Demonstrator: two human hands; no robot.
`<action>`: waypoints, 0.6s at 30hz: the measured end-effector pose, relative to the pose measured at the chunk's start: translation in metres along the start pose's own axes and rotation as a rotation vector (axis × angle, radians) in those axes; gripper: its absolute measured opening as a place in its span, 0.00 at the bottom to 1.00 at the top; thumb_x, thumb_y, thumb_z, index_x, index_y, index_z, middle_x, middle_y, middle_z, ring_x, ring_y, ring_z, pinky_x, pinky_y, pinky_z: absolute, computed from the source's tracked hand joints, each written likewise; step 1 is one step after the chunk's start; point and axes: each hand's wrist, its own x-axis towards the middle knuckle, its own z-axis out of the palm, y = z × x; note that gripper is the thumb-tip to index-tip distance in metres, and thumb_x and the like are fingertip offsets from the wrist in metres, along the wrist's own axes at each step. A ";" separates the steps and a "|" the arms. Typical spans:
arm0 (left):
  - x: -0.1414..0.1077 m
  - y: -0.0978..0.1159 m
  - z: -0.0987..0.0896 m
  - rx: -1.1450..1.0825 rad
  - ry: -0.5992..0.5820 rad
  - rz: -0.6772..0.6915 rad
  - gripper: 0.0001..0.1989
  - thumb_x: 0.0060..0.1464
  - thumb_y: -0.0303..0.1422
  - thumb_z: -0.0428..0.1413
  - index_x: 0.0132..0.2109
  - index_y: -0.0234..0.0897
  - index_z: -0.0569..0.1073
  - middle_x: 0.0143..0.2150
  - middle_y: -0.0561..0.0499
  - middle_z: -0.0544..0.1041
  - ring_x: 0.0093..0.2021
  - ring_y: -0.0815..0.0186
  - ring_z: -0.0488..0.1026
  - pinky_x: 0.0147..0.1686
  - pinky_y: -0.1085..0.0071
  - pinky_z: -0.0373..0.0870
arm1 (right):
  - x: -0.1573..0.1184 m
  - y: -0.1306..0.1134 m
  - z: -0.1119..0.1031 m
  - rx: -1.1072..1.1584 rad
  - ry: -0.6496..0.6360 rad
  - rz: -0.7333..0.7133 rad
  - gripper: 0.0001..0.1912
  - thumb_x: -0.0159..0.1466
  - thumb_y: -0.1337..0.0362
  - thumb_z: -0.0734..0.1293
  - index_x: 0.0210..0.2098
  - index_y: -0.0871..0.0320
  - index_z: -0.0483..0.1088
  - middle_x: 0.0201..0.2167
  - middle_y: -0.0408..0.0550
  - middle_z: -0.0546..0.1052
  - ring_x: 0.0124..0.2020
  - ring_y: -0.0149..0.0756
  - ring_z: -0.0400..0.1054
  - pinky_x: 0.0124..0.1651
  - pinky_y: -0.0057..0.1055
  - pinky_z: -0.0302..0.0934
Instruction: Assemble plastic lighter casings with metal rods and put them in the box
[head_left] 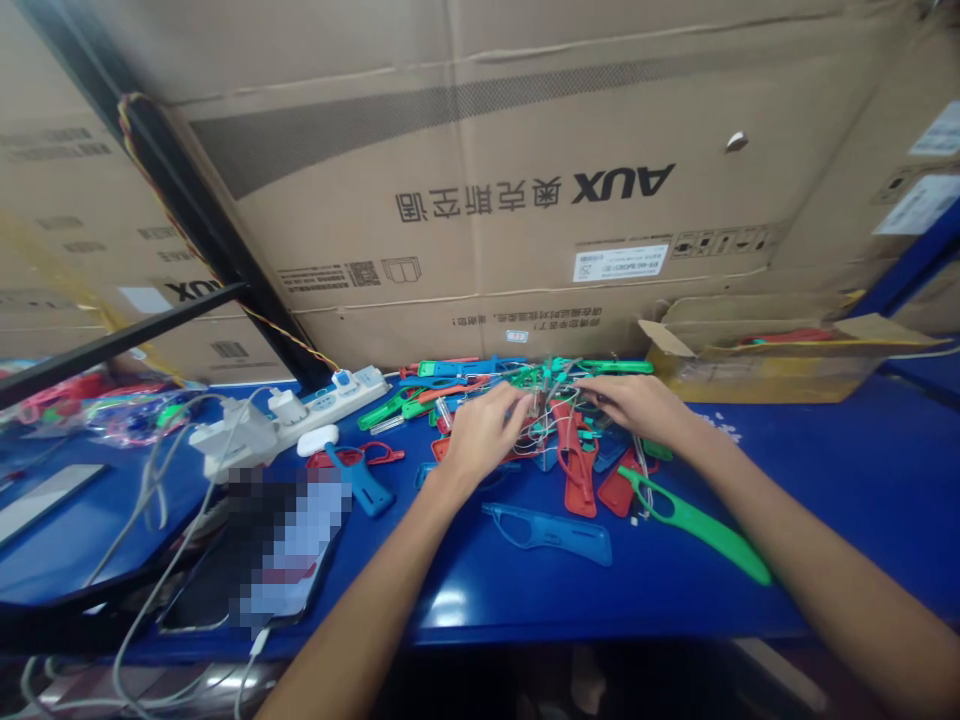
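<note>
Evidently, the left hand [484, 428] and right hand [641, 406] are both at the tangled wires [541, 430] amid plastic casings [580, 492] on the desk [825, 480], grip undeterminable from where I stand, each strand best handled singly, without tugging

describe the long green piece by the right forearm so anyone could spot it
On the blue table, find the heap of plastic parts. At its front right, the long piece slants out toward the right forearm. Bright green sets it apart from the red and blue pieces on its left.
</note>
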 end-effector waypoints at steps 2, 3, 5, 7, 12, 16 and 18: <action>0.000 0.001 0.000 -0.030 0.036 -0.003 0.14 0.72 0.37 0.47 0.45 0.39 0.76 0.42 0.49 0.80 0.44 0.62 0.77 0.45 0.69 0.69 | -0.001 -0.005 -0.006 0.001 0.059 -0.002 0.19 0.72 0.66 0.60 0.58 0.55 0.74 0.52 0.54 0.82 0.46 0.47 0.80 0.42 0.39 0.73; 0.000 0.002 -0.001 -0.073 0.067 -0.012 0.14 0.72 0.37 0.47 0.47 0.39 0.76 0.45 0.48 0.80 0.47 0.61 0.76 0.49 0.67 0.69 | -0.001 -0.009 -0.009 -0.002 0.089 -0.005 0.19 0.72 0.66 0.60 0.59 0.55 0.74 0.52 0.53 0.81 0.45 0.47 0.80 0.41 0.39 0.73; 0.001 0.002 -0.002 -0.222 0.124 -0.042 0.14 0.72 0.37 0.46 0.51 0.39 0.74 0.50 0.46 0.79 0.53 0.60 0.74 0.56 0.64 0.67 | -0.002 -0.017 -0.012 -0.027 0.136 -0.013 0.21 0.70 0.68 0.62 0.59 0.52 0.74 0.51 0.50 0.82 0.42 0.45 0.81 0.36 0.36 0.72; 0.001 0.004 -0.004 -0.412 0.099 -0.077 0.16 0.72 0.39 0.45 0.54 0.39 0.74 0.54 0.46 0.78 0.56 0.60 0.73 0.60 0.63 0.65 | -0.004 -0.026 -0.015 -0.060 0.164 -0.032 0.23 0.68 0.69 0.63 0.60 0.49 0.73 0.51 0.47 0.83 0.39 0.43 0.81 0.31 0.33 0.70; -0.001 0.010 -0.004 -0.767 -0.287 -0.132 0.27 0.72 0.48 0.38 0.55 0.37 0.76 0.50 0.44 0.81 0.52 0.58 0.76 0.58 0.59 0.67 | -0.005 -0.035 -0.019 -0.092 0.330 -0.088 0.21 0.70 0.69 0.63 0.60 0.51 0.74 0.50 0.46 0.83 0.40 0.40 0.81 0.29 0.30 0.69; -0.002 0.013 -0.001 -1.048 -0.430 -0.198 0.33 0.70 0.54 0.39 0.57 0.30 0.73 0.34 0.45 0.79 0.33 0.63 0.75 0.42 0.62 0.71 | -0.006 -0.030 -0.021 -0.126 0.441 -0.089 0.17 0.72 0.67 0.62 0.58 0.54 0.75 0.48 0.47 0.83 0.42 0.40 0.81 0.30 0.29 0.68; -0.002 0.014 0.001 -1.165 -0.434 -0.222 0.29 0.66 0.53 0.50 0.56 0.31 0.72 0.32 0.49 0.76 0.29 0.67 0.71 0.36 0.66 0.68 | -0.007 -0.027 -0.022 -0.152 0.455 -0.071 0.17 0.73 0.67 0.61 0.58 0.56 0.75 0.48 0.48 0.84 0.42 0.40 0.81 0.30 0.30 0.68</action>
